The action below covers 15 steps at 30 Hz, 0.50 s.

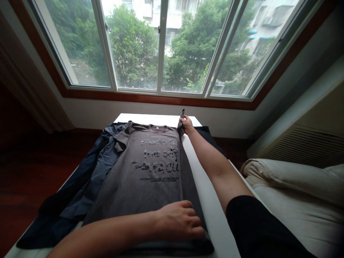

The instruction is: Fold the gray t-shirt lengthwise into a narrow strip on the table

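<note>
A grey T-shirt [150, 172] with dark printed lettering lies front up on a white table [212, 200]. My left hand [178, 219] rests near its lower hem on the right side, fingers curled and pressing on the fabric. My right hand [186, 124] is stretched to the far end and pinches the shirt's right shoulder or sleeve, lifting a bit of cloth off the table. The shirt's right side appears folded inward along a straight edge.
Dark blue garments [80, 186] lie under and to the left of the T-shirt, spilling over the table's left edge. A cream cushion or sofa [295, 193] stands to the right. A wide window [161, 46] runs behind the table, with dark wooden floor on the left.
</note>
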Available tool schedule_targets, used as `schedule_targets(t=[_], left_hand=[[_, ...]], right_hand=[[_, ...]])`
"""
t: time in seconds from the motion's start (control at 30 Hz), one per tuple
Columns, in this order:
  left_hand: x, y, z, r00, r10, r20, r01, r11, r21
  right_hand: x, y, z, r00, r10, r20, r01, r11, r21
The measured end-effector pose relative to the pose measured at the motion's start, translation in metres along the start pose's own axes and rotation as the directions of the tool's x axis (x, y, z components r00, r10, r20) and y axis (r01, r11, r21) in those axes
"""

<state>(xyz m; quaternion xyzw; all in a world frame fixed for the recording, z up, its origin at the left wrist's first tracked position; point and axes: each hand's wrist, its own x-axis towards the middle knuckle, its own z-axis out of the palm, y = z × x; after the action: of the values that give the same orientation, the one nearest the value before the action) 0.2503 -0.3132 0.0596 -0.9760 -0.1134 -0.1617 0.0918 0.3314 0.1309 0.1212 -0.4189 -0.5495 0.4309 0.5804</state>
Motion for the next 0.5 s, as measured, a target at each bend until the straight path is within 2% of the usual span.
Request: schedule_targets(t=[0.13, 0.3, 0.4, 0.5], left_hand=[[-0.017, 0.01, -0.009, 0.999, -0.011, -0.034, 0.01, 1.0, -0.014], [-0.043, 0.013, -0.009, 0.995, -0.095, 0.003, 0.095, 0.995, 0.004], [-0.058, 0.015, -0.004, 0.99, -0.14, 0.032, 0.14, 0.99, -0.008], [-0.066, 0.017, 0.001, 0.983, -0.18, 0.042, 0.181, 0.983, -0.033]], right_hand=[[-0.007, 0.001, 0.049, 0.993, -0.072, 0.089, 0.064, 0.994, 0.091], [-0.032, 0.019, 0.111, 0.961, -0.101, 0.257, 0.063, 0.986, 0.152], [-0.05, 0.039, 0.138, 0.93, -0.083, 0.359, 0.076, 0.997, 0.033], [-0.068, 0.06, 0.152, 0.928, -0.005, 0.372, 0.118, 0.952, -0.281]])
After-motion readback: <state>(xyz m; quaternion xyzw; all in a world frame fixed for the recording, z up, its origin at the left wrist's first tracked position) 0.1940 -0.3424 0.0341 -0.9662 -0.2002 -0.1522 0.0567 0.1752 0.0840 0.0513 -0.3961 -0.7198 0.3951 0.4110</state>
